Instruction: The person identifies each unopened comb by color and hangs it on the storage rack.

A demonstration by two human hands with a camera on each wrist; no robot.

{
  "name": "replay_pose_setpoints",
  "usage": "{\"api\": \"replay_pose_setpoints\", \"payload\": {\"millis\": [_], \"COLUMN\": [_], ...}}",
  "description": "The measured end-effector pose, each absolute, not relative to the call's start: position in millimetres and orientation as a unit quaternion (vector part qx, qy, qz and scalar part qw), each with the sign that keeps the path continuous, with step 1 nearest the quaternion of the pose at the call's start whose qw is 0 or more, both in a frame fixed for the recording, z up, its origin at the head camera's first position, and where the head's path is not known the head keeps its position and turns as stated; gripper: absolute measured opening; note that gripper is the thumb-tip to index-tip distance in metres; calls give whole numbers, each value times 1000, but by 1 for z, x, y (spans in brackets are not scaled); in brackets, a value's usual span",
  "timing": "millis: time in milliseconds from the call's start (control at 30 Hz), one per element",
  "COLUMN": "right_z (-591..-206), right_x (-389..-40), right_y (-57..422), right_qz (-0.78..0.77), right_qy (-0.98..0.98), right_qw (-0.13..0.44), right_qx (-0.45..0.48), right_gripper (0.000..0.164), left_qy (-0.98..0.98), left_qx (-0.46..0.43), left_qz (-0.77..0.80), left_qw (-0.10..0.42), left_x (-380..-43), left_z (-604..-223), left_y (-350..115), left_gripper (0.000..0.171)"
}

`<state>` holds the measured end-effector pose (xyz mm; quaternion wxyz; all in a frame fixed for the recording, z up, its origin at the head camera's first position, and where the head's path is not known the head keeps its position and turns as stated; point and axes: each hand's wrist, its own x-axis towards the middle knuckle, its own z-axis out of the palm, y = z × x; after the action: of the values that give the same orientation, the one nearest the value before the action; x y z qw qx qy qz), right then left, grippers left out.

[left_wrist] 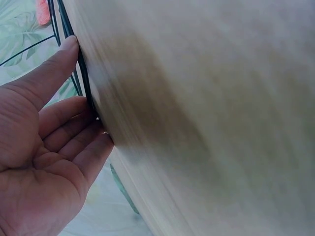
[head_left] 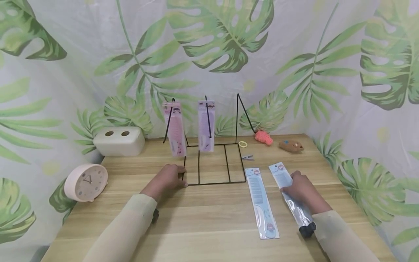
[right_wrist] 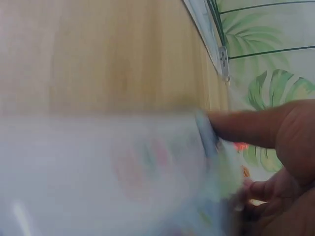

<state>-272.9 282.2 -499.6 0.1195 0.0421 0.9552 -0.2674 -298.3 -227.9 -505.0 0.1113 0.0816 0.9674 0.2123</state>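
Note:
A black wire display rack (head_left: 213, 183) stands on the table with three upright hooks. My left hand (head_left: 168, 180) grips its left front corner, thumb and fingertips against the base wire; in the left wrist view the thumb (left_wrist: 69, 46) presses that wire. Pink comb packs (head_left: 176, 131) hang from the left hook and a purple comb pack (head_left: 206, 127) from the middle one. With my right hand (head_left: 302, 191) I hold a blue packaged comb (head_left: 280, 174) by its sides, blurred in the right wrist view. Left of it another blue packaged comb (head_left: 262, 203) lies flat.
Behind the right side of the rack are a yellow ring (head_left: 243, 144), a grey clip (head_left: 248, 157), a coral-coloured lump (head_left: 263, 137) and a brown toy (head_left: 291, 146). At the left stand a pink clock (head_left: 86, 182) and a white box (head_left: 119, 142) with two holes.

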Motion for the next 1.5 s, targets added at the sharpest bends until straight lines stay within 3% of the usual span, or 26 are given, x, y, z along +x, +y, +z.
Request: {"api": "replay_pose_setpoints", "payload": {"millis": [167, 400, 633, 800, 1167, 1500], "right_z": [-499, -464, -432, -421, -406, -406], "right_x": [-276, -280, -282, -275, -267, -269], "right_y": [290, 307, 319, 303, 221, 198], "right_qz": [-322, -466, -585, -599, -600, -591], "right_qy": [944, 881, 810, 793, 761, 775], "right_qw": [68, 78, 23, 23, 34, 44], "right_qx": [26, 30, -29, -103, -242, -219], "right_gripper": [53, 54, 30, 35, 39, 39], "left_qy": [968, 968, 968, 969, 969, 970], "left_qx": [82, 82, 81, 82, 86, 89], "left_qz": [211, 208, 209, 207, 203, 201], "left_qw": [108, 115, 112, 111, 108, 105], "left_x": [-299, -299, -301, -300, -298, -298], "left_z": [-504, -506, -506, -505, -504, -503], "left_y": [-228, -228, -229, -229, -228, -228], "left_gripper": [69, 69, 69, 67, 66, 67]}}
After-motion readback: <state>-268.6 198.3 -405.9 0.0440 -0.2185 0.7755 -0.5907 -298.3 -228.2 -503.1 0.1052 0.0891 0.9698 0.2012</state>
